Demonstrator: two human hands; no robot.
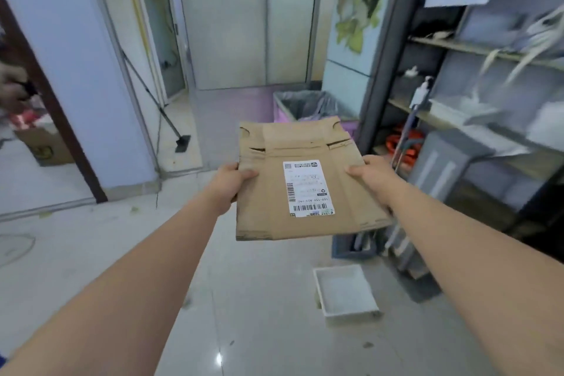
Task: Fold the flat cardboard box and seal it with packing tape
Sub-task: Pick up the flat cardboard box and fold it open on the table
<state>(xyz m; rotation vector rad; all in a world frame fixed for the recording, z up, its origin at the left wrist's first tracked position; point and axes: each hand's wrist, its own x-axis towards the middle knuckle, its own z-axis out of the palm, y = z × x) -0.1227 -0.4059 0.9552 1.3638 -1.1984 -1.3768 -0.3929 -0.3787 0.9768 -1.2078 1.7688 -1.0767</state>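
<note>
A flat brown cardboard box [262, 192] is held level in the air at the middle of the head view, above the tiled floor. A white shipping label [307, 188] with barcodes faces up on it. My left hand [230, 181] grips the box's left edge, thumb on top. My right hand [370, 174] grips the right edge the same way. The flaps at the far end lie flat, with slits showing. No packing tape is in view.
A pink bin with a grey liner [305, 105] stands beyond the box. Cluttered metal shelves [476, 101] fill the right side. A white tray [346, 294] lies on the floor below. A mop [180, 140] leans at the left wall, near an open carton [45, 146].
</note>
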